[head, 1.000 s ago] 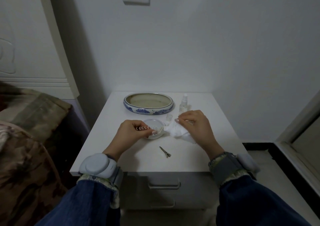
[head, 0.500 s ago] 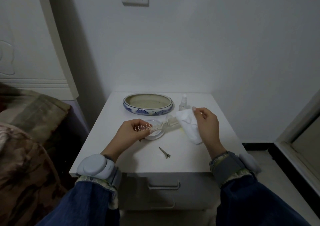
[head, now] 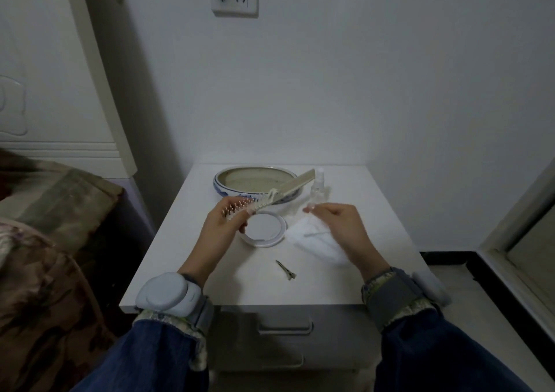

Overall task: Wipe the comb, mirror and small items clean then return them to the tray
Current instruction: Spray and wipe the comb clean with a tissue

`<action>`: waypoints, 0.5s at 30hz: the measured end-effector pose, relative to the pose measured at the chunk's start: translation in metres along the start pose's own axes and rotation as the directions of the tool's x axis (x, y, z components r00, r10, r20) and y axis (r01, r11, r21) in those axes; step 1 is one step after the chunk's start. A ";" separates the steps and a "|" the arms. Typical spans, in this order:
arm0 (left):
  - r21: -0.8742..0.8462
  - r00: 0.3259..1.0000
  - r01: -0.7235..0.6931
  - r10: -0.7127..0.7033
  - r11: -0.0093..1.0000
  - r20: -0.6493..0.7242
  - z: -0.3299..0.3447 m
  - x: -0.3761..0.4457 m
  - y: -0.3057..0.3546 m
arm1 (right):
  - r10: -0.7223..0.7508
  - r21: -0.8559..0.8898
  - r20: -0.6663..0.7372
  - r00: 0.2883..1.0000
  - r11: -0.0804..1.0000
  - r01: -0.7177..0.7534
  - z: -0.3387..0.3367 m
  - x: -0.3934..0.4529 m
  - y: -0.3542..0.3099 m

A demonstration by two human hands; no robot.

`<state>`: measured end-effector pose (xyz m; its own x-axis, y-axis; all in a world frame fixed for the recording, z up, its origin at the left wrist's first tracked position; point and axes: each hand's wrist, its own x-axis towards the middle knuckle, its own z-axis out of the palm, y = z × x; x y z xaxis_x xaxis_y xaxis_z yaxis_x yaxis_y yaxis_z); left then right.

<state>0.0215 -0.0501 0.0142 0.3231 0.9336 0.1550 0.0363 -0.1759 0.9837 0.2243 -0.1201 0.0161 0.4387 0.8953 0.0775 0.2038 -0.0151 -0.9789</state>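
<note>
A: Where is the comb (head: 288,188) now?

B: The left hand (head: 222,229) grips it by the brush end, fingers curled round the pinned part. The comb blade runs up and to the right from that grip, over the near rim of the tray (head: 220,186), its far tip close to the spray bottle (head: 319,188).

A: So its long axis points away from the left hand toward the far right?

B: Yes, diagonally. The free length lies between the two hands, nearer the right one.

A: And the right hand (head: 339,226)?

B: It hovers above the cloth (head: 312,241), which lies crumpled on the table (head: 375,211) just right of the mirror (head: 264,230). The fingertips look pinched together, but motion blur hides whether they hold a corner of the cloth, so that grip cannot be told.

A: What does the next wipe turn on?

B: Probably on bringing the cloth up and left to the blade, then stroking along its length while the left hand steadies it. The right hand is the closer one for that.

A: Anything else waiting?

B: The hair clip (head: 286,270) lies on the near part of the table, apart from both hands. The tray holds nothing visible.
</note>
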 end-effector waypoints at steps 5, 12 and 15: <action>-0.070 1.000 0.024 -0.024 0.997 0.007 0.008 0.000 -0.002 | -0.003 0.022 0.183 0.983 1.000 -0.001 0.010 -0.002 -0.001; -0.091 0.932 -0.177 0.137 0.980 -0.334 -0.003 0.005 0.000 | -0.013 0.070 0.078 0.997 0.998 0.008 0.011 0.000 0.001; -0.214 0.932 -0.150 0.066 0.965 -0.356 -0.005 0.006 0.001 | -0.011 0.049 0.025 1.000 0.999 0.010 0.007 0.001 0.003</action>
<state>0.0184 -0.0430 0.0168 -0.0326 0.9697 0.2421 -0.2161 -0.2433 0.9456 0.2193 -0.1157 0.0122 0.4144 0.9062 0.0838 0.1654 0.0155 -0.9861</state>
